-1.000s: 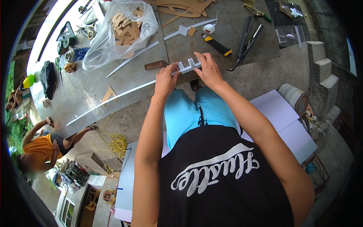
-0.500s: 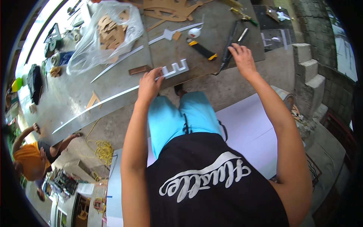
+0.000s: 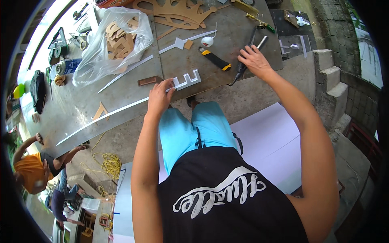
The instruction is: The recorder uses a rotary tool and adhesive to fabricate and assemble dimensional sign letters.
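Observation:
My left hand (image 3: 161, 96) is at the table's near edge, fingertips and thumb pinched on the left end of a white comb-shaped letter piece (image 3: 188, 82). From under that hand a long, narrow white strip (image 3: 103, 117) curves away to the left. My right hand (image 3: 254, 60) is spread over a black corded tool (image 3: 242, 69) that resembles a soldering iron. Its silver tube tip (image 3: 262, 41) sticks out beyond my fingers, which lie at its handle. Whether they touch it is hard to see. A yellow-and-black utility knife (image 3: 215, 59) lies between my hands.
Beyond my left hand are a brown rectangular block (image 3: 149, 81) and a clear plastic bag (image 3: 139, 44) of brown cut-outs. A brown crown-shaped cut-out (image 3: 178, 18) lies at the back. Concrete steps (image 3: 336, 81) rise at right. Another person in orange (image 3: 32, 172) is at far left.
My right hand has shifted slightly left, further over the black tool. My left hand stays on the letter piece. Another person in dark clothing has come into sight at lower left.

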